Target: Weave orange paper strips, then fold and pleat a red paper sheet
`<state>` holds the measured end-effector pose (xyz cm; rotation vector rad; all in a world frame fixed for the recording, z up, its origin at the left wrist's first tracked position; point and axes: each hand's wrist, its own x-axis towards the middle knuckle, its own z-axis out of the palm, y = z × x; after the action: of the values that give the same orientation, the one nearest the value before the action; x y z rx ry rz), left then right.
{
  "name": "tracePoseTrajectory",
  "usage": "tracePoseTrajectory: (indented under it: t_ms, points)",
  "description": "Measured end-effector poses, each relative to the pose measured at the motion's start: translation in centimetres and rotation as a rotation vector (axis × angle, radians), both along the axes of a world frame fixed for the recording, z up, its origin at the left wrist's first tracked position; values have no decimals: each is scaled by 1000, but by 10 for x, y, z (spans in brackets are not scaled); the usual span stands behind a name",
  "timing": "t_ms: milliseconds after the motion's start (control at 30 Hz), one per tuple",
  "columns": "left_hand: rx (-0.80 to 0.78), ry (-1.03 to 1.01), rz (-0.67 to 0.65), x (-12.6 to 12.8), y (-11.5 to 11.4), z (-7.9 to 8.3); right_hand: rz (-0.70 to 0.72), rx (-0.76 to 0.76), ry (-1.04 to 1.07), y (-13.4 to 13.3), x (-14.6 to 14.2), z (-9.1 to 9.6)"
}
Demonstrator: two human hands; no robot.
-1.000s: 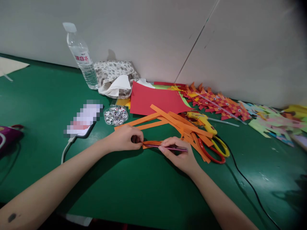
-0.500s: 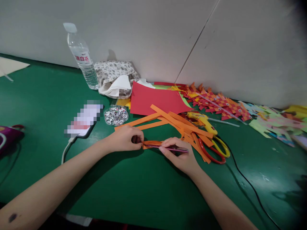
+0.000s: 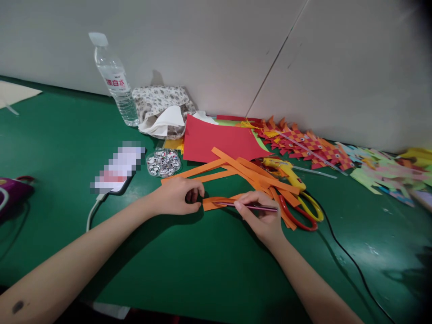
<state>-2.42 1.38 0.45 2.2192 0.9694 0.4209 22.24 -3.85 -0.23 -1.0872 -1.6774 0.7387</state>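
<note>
My left hand (image 3: 177,198) rests on the green table with curled fingers. A gap shows between its thumb and forefinger, just beside the left end of a folded orange paper strip (image 3: 211,204). My right hand (image 3: 265,222) pinches a slim pinkish-purple pointed tool (image 3: 258,207), like a pen or tweezers; its exact kind is unclear. The tool's tip lies over the orange strip, whose right end disappears under my right fingers. Behind both hands, loose orange paper strips (image 3: 249,173) lie crossed in a pile.
Scissors with red and yellow handles (image 3: 312,204) and a yellow glue gun (image 3: 286,173) lie right of the pile. Red paper (image 3: 219,139), a box of small googly eyes (image 3: 164,163), a phone (image 3: 118,168) and a water bottle (image 3: 116,85) stand or lie behind. Woven paper fish (image 3: 307,141) are at back right.
My left fingers have come apart from the strip's end. My right hand has shifted right with the tool, and more of the strip's left end shows.
</note>
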Motion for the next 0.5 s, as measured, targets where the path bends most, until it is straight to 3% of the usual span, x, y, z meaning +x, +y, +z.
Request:
tracePoseTrajectory:
  t_ms: [367,500]
  points:
    - [43,36,-37,2,0,0,129,27,-74,-2,-2,3]
    - [30,41,-36,2,0,0,100,43,-45,-2,0,3]
